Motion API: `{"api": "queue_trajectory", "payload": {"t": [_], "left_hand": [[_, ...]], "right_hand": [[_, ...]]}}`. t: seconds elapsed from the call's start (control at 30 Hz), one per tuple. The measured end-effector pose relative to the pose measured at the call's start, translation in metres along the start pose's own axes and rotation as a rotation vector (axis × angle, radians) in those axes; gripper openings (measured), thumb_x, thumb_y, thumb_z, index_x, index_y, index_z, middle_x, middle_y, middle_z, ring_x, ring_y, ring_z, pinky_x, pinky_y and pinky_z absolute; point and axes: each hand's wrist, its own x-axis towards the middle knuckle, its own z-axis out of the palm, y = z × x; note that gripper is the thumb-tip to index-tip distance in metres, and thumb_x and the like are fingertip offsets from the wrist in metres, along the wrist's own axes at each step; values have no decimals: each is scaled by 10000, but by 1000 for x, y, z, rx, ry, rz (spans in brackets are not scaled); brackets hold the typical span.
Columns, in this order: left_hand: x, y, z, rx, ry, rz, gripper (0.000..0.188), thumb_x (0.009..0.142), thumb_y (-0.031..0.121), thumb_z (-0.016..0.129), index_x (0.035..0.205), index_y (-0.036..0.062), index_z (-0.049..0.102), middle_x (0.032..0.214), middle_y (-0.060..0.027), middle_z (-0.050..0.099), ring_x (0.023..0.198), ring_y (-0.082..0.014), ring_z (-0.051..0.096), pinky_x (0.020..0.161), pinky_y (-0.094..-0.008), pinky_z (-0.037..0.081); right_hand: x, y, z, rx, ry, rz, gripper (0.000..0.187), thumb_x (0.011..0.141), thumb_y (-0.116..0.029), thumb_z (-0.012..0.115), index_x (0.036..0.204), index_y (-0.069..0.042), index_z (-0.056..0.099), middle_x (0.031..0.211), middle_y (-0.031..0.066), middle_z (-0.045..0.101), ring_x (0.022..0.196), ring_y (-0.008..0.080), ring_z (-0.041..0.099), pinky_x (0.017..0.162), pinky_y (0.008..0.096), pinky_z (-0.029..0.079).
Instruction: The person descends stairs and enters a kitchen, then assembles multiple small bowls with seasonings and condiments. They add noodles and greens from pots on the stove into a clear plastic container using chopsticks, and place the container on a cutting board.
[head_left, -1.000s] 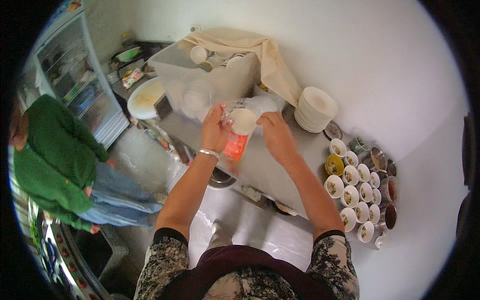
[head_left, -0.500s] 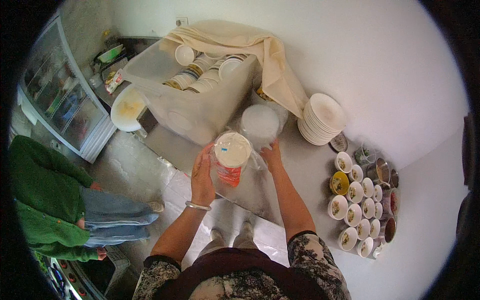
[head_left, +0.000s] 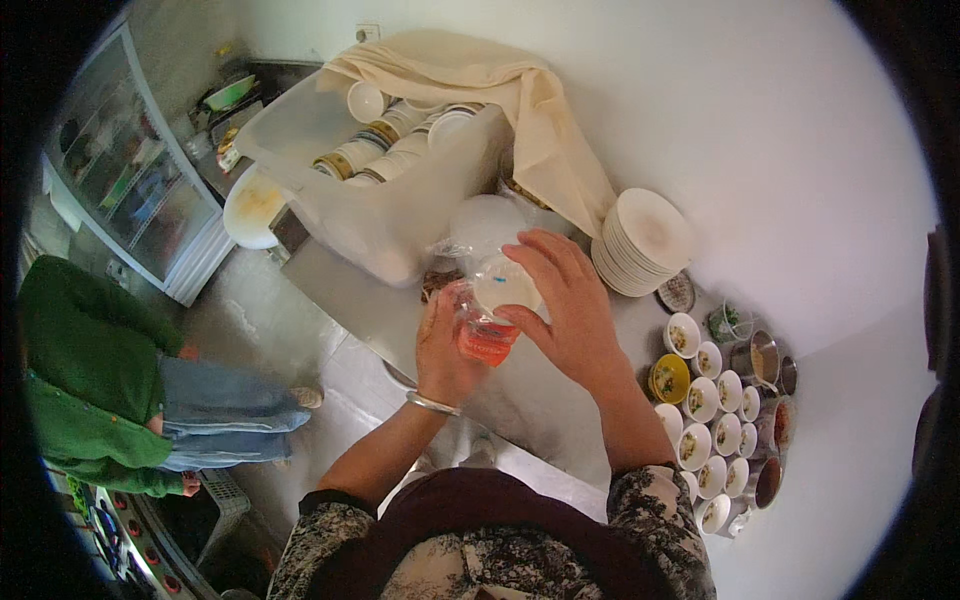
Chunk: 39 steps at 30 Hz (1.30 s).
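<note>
My left hand (head_left: 447, 345) is closed around a clear plastic package with red printing (head_left: 488, 343). A round white piece with a small blue mark (head_left: 497, 285) shows at the package's upper end. My right hand (head_left: 572, 310) curves over this white piece, its thumb at the near edge and its fingers at the far edge. What the white piece is made of I cannot tell. Just beyond, a whitish round-topped container (head_left: 485, 222) stands on the steel counter (head_left: 390, 325), partly hidden by the package and my right hand.
A translucent tub (head_left: 330, 215) of stacked bowls stands behind, with a cream cloth (head_left: 545, 130) over its edge. To the right are stacked white plates (head_left: 655, 235) and several small bowls (head_left: 703, 398) holding chopped food. A person in a green top (head_left: 90, 370) stands left, near a glass-door fridge (head_left: 130, 160).
My right hand has left the whitish round-topped container and come over the white piece. My left hand has shifted right with the package, which is now tilted differently.
</note>
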Motion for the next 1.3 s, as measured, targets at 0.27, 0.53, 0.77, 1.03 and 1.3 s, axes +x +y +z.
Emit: {"api": "queue_trajectory", "payload": {"t": [0.27,0.53,0.77,1.03,1.3], "left_hand": [[31,-8,-14,-647,-52,-317,238,935,233,463,1047,34,531,886,-53,601,772,-145,566,708,-292,461],[53,-50,-36,-853,-236,-534,271,914,290,492,1052,58,504,752,6,518,564,-85,400,518,-229,353],[13,-48,-11,-136,-182,-127,558,761,301,700,1196,46,461,1001,-56,525,840,-158,510,701,-274,431],[26,-69,-19,337,-303,250,731,631,225,789,1229,21,422,1180,-139,453,1128,-275,437,981,-365,341],[19,-104,-8,226,-361,215,718,646,182,762,1221,12,368,1180,-136,443,1095,-276,466,974,-360,353]], "right_hand": [[-12,49,47,272,38,444,154,865,-151,521,869,0,550,664,102,528,607,232,548,578,325,439],[-47,111,112,475,-193,820,186,838,-163,511,888,5,574,813,208,599,757,401,564,617,407,459],[-56,117,125,241,-352,525,163,816,-118,502,851,4,605,863,210,610,815,387,576,653,408,477],[-106,141,182,349,-665,754,190,787,-127,536,941,-28,585,968,202,603,899,356,585,738,413,478],[-98,119,133,201,150,517,284,812,-99,539,1086,-26,552,1004,169,585,935,294,573,807,369,452]]}}
